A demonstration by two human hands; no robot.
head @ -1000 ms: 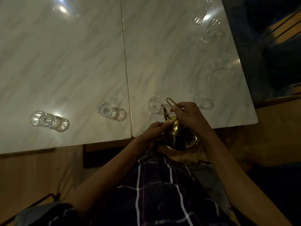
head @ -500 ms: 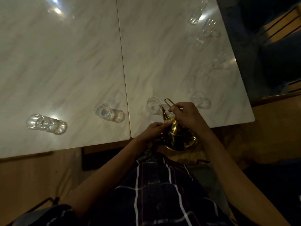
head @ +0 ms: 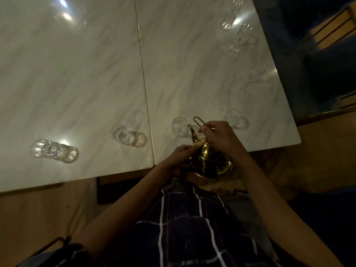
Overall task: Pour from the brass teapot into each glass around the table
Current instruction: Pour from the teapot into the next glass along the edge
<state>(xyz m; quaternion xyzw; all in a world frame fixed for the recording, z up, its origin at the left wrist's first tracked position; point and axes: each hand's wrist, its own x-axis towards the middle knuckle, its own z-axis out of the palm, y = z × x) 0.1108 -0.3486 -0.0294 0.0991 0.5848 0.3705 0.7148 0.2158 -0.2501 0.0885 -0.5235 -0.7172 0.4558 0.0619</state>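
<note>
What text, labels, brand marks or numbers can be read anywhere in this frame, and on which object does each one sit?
None: no readable text, label, brand mark or number shows in the head view.
Brass teapot: plain polished metal, no visible engraving or stamp.
Glasses, such as the one at the spout: clear, unmarked.
Marble table: only veining and light glare.
Plaid shirt: stripes only, no print.
</note>
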